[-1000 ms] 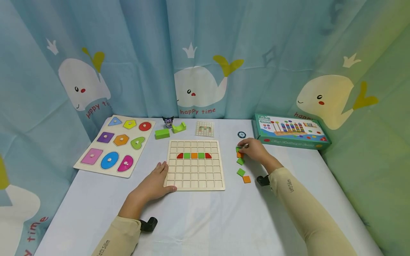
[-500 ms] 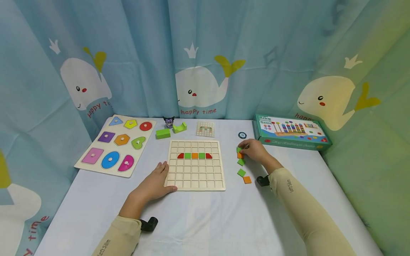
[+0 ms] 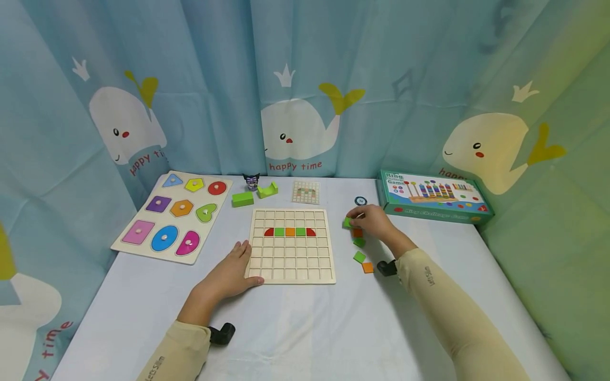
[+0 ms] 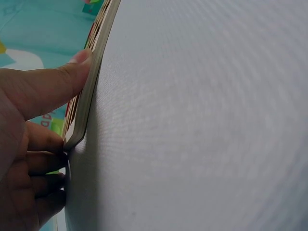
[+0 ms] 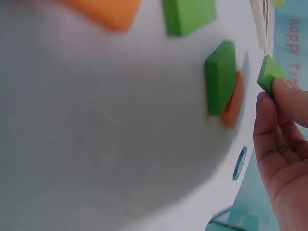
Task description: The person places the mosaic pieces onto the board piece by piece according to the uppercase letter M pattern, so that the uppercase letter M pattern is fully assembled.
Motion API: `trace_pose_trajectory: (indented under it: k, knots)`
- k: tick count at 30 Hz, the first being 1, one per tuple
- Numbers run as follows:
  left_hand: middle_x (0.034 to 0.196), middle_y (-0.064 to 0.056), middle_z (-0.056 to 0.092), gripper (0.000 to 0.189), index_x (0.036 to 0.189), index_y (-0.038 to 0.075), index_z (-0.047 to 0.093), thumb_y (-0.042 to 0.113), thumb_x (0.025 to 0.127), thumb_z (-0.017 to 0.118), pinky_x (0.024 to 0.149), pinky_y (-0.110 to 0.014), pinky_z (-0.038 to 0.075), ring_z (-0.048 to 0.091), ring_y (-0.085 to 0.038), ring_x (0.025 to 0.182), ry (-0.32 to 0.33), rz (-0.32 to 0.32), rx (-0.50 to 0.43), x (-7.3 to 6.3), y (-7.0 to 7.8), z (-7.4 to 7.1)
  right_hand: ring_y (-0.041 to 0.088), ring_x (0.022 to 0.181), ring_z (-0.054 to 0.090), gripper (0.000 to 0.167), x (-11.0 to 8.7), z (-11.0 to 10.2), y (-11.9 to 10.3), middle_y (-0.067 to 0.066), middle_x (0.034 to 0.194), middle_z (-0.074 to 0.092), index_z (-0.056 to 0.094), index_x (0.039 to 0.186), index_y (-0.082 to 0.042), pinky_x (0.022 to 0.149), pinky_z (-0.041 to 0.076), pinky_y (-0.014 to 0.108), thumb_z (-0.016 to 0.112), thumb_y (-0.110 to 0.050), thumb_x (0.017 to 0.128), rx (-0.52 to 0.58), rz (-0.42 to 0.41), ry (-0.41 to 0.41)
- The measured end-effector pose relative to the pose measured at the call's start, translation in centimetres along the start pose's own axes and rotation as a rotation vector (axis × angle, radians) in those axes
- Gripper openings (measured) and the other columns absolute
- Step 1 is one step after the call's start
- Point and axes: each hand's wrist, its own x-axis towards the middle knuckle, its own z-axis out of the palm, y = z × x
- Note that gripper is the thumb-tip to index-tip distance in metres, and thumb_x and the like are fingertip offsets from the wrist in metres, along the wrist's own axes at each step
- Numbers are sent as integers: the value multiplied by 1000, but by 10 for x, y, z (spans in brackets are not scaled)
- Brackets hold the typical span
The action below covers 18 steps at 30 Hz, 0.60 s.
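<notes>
Evidently the two hands have different jobs. Left of centre in the head view, the left hand (image 3: pixel 229 272) lies along the lower left corner of the grid board (image 3: pixel 295 252), its thumb over the near rim and its relaxed fingers against the side, grasping nothing tightly; likely this braces the board against sliding. The left wrist view shows that thumb resting on the edge.

Right of the board, the right hand (image 3: pixel 374 219) pinches a green tile (image 3: pixel 347 223) between thumb and forefinger. In the right wrist view, at the right of the frame, much of the tile's face sticks out past the fingertips, a grip that probably suits so thin a piece. It seems to be off the cloth.

Below it in the head view lie an orange tile (image 3: pixel 357 233) and other loose pieces, including a lower green piece (image 3: pixel 359 257), near the board, presumably for a short reach. The board's third row down bears a centred strip of red, green and orange pieces. Above the board, a small pattern card (image 3: pixel 306 192) faces up, perhaps for easy viewing.
</notes>
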Motion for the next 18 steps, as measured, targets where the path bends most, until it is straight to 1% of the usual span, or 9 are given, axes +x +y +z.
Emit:
trace_pose_trajectory:
  k: [5, 11, 16, 18]
  knots:
    - [162, -24, 23, 98, 152, -12, 28, 43, 87, 78, 119, -49, 25, 17, -40, 151, -3, 3, -4, 0, 0, -1, 26, 90, 64, 16, 3, 6, -10, 12, 106, 72, 76, 109, -7, 71, 54, 32, 72, -11, 94, 1, -12, -13]
    - [162, -24, 23, 99, 152, -12, 28, 43, 87, 78, 119, -49, 25, 17, -40, 151, -1, 5, -3, 0, 0, -1, 23, 89, 64, 15, 9, 14, -22, 8, 105, 72, 77, 108, -9, 72, 53, 33, 73, -13, 94, -2, -31, -28]
    - [162, -25, 23, 100, 152, -12, 28, 44, 87, 78, 119, -48, 26, 17, -40, 151, -2, 10, 8, 1, 0, -1, 22, 86, 63, 15, 11, 22, -32, 8, 102, 72, 77, 108, -7, 68, 52, 33, 73, -12, 94, 16, -69, -46]
    - [162, -25, 24, 99, 152, -12, 28, 44, 87, 78, 119, -49, 25, 18, -40, 151, 0, 13, 10, 1, 0, 0, 22, 86, 64, 16, 12, 25, -36, 9, 102, 72, 77, 108, -6, 68, 52, 33, 73, -10, 93, 18, -91, -52]
